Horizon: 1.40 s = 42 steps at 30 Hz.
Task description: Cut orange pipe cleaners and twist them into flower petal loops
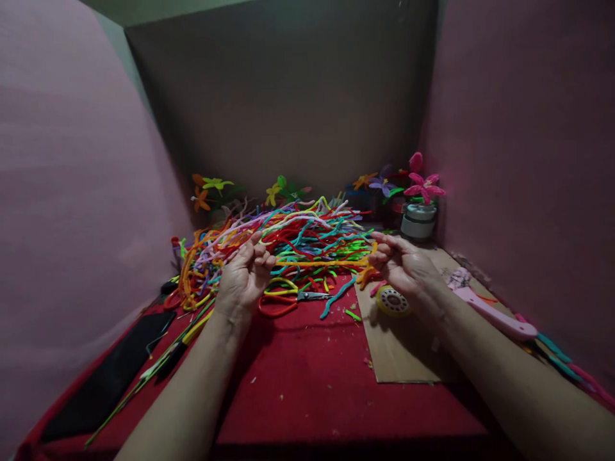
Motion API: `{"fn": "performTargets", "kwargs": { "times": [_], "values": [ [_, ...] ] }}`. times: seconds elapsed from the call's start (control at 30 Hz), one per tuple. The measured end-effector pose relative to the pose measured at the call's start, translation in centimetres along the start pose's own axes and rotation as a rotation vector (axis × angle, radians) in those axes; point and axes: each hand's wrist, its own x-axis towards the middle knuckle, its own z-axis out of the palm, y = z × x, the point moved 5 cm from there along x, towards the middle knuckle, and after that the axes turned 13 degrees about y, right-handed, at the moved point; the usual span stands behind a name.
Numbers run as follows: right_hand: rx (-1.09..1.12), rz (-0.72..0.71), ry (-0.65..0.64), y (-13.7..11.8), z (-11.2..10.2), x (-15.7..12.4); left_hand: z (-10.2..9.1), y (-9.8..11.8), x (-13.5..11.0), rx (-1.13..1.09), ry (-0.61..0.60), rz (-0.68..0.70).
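An orange pipe cleaner (321, 263) stretches nearly straight and level between my two hands, above the red tablecloth. My left hand (246, 274) is closed on its left end, the fingers curled inward. At the other end my right hand (401, 261) pinches it, and a short bit of orange bends up by the fingertips. Just behind lies a big heap of many-coloured pipe cleaners (307, 232). Scissors (283, 301) with red and yellow handles rest on the cloth beside my left hand. Under my right hand sits a yellow tape roll (393, 301).
A cardboard sheet (403, 352) lies at the right, with a pink-handled tool (494, 314) beyond it. A black phone-like slab (110, 378) and green stems are at the left. Pipe-cleaner flowers (425, 186) stand along the back. Pink walls (523, 141) flank the table.
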Motion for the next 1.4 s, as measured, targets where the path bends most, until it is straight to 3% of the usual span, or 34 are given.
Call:
{"fn": "performTargets", "kwargs": {
  "times": [0.33,0.53,0.67,0.93,1.07,1.4],
  "values": [
    [-0.003,-0.098,0.029,-0.4,-0.3,0.2,-0.2,-0.4,-0.6,0.067,0.013,-0.016],
    [-0.072,-0.175,0.037,-0.4,0.1,-0.7,0.1,0.1,-1.0,-0.022,0.007,-0.022],
    [-0.044,-0.152,0.003,-0.3,0.3,-1.2,-0.3,0.3,-0.7,-0.065,0.048,-0.038],
    [0.053,-0.049,-0.118,-0.3,0.3,0.0,0.7,-0.5,-1.2,-0.049,-0.108,-0.086],
    [0.074,0.055,-0.201,0.3,0.9,-0.4,0.9,-0.6,-0.8,-0.077,-0.12,-0.102],
    [-0.038,-0.087,-0.151,0.4,0.8,-0.7,0.1,0.4,0.0,-0.063,-0.054,0.0]
  ]
}}
